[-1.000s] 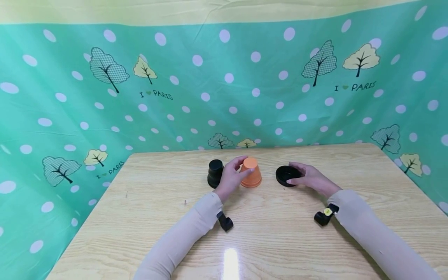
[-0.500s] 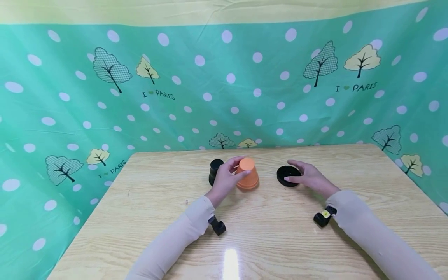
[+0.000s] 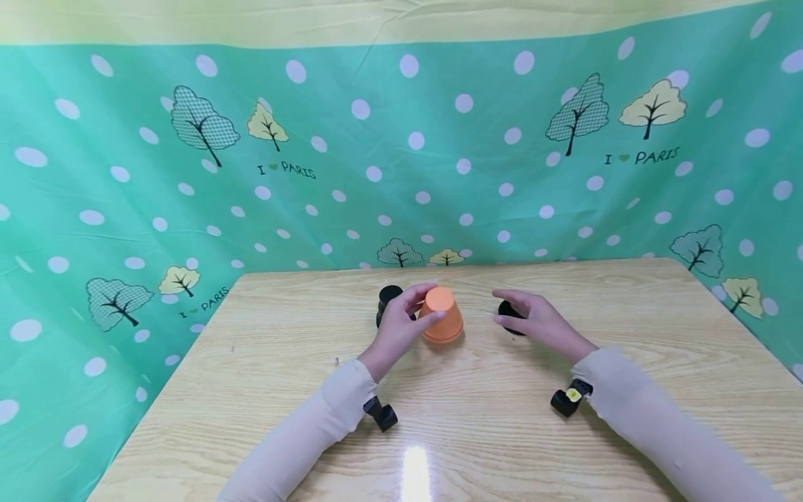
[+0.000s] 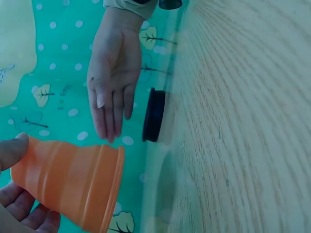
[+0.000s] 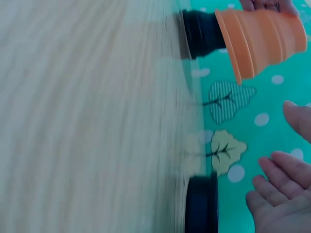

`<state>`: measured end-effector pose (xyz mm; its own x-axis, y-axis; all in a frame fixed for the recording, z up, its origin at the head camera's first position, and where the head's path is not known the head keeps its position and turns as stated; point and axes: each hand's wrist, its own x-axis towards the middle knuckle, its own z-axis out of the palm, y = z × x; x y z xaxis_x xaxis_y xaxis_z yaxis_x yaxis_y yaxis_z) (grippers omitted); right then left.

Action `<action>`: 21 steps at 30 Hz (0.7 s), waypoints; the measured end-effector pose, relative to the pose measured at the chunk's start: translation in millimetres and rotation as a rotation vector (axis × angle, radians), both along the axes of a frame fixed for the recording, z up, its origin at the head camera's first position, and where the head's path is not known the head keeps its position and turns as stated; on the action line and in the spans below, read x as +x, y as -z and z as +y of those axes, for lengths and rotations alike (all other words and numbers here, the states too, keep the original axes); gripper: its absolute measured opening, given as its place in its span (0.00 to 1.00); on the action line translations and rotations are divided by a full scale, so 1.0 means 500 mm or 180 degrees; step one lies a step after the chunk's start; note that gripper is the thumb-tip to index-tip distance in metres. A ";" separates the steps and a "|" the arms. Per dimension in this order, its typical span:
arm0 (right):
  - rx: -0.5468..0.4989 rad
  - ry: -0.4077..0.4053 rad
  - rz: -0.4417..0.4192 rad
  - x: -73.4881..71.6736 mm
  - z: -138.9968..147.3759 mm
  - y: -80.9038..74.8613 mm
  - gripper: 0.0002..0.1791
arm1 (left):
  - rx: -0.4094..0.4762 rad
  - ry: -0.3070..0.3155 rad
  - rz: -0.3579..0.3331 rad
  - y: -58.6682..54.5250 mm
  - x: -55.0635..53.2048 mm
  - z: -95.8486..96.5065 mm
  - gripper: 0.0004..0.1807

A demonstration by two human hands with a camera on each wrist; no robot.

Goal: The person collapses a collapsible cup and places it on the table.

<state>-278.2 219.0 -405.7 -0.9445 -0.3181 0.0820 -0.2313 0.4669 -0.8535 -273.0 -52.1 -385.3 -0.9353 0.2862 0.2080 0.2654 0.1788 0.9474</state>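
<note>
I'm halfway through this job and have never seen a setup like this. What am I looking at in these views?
There's no machine, just a person's bare left hand and right hand. The widest picture looks forward and down from the person's head. The other two come from wrist cameras, so the wooden table looks turned on its side. The left hand holds an orange cup, rim downward, clear of the table. The right hand is open near a low black piece without touching it. A taller black piece also stands on the table.
</note>
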 end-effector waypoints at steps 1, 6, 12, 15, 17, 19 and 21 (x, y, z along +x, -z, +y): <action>-0.0058 -0.0030 0.0009 0.002 -0.006 0.000 0.30 | 0.0005 0.0002 0.0009 0.006 -0.003 -0.001 0.30; -0.0347 -0.0151 0.0027 0.006 -0.029 0.001 0.27 | 0.0045 0.0037 0.0031 0.000 0.007 -0.001 0.29; -0.0418 -0.0126 0.0025 0.008 -0.052 0.005 0.25 | 0.0113 0.0172 0.0206 -0.003 0.019 0.000 0.28; -0.0385 -0.0075 0.0036 0.008 -0.061 0.007 0.25 | 0.0114 0.0225 0.0265 -0.003 0.024 0.002 0.27; -0.0375 -0.0043 0.0022 0.006 -0.067 0.009 0.25 | 0.0092 0.0245 0.0288 -0.002 0.025 0.003 0.27; -0.0420 -0.0044 -0.0005 0.005 -0.072 0.011 0.26 | 0.0074 0.0278 0.0325 -0.002 0.027 0.004 0.26; -0.0452 -0.0049 -0.0035 0.004 -0.077 0.014 0.26 | 0.0046 0.0308 0.0368 -0.003 0.029 0.005 0.26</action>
